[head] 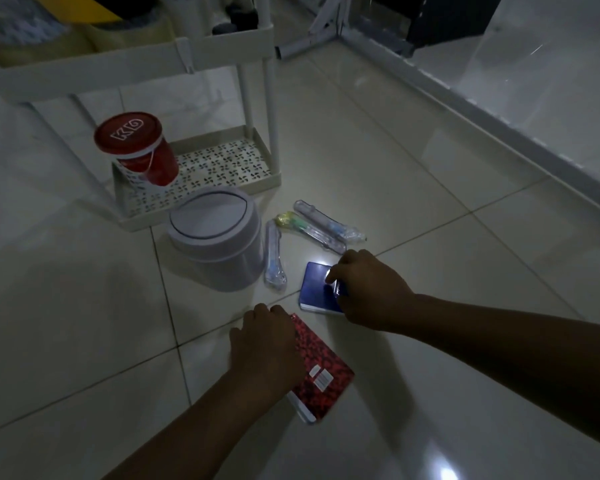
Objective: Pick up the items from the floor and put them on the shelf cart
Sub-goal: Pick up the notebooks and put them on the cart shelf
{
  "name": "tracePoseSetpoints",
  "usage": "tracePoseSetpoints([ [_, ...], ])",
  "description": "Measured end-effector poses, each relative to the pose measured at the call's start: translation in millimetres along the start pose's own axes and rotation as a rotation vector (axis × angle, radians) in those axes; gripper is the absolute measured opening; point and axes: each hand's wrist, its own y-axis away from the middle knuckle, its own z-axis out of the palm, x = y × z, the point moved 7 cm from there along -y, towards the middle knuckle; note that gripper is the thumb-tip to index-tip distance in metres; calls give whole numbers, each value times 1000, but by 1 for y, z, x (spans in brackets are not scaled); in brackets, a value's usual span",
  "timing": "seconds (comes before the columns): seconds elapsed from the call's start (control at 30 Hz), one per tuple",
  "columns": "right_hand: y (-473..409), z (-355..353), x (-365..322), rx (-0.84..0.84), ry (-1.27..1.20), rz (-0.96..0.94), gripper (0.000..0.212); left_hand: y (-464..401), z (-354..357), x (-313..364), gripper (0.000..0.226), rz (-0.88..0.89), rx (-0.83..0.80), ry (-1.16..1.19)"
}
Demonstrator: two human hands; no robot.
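A red patterned notebook (321, 372) lies on the tiled floor, and my left hand (265, 351) grips its left edge. Just beyond it lies a blue notebook (317, 287); my right hand (368, 291) has its fingers closed on that book's right edge. Several clear packaged toothbrushes (321, 226) lie on the floor behind the blue notebook, one more (274, 259) beside a white lidded bin (219, 237). The cream shelf cart (201, 168) stands at upper left, with a red bucket (137, 150) on its bottom shelf.
The cart's upper shelf (84, 67) holds pale containers. A white folding frame (329, 32) and a long white rail (499, 119) run across the upper right. Glossy floor tiles spread to the right and in front.
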Motion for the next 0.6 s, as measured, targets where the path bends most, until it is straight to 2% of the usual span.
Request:
tracePoseSetpoints([
  [0.1, -6, 7, 3, -44, 2, 39, 48, -5, 2, -4, 44, -53, -66, 87],
  [0.27, -14, 10, 6, -103, 47, 76, 61, -10, 5, -5, 48, -77, -155, 82],
  [0.37, -24, 12, 11, -179, 125, 132, 57, -12, 7, -5, 37, -63, -143, 178],
  [0.47, -30, 13, 17, -253, 151, 196, 64, -14, 4, -4, 28, -18, -109, 267],
  [0.6, -32, 11, 17, -242, 114, 245, 73, -17, -3, -9, 23, 15, -136, 351],
])
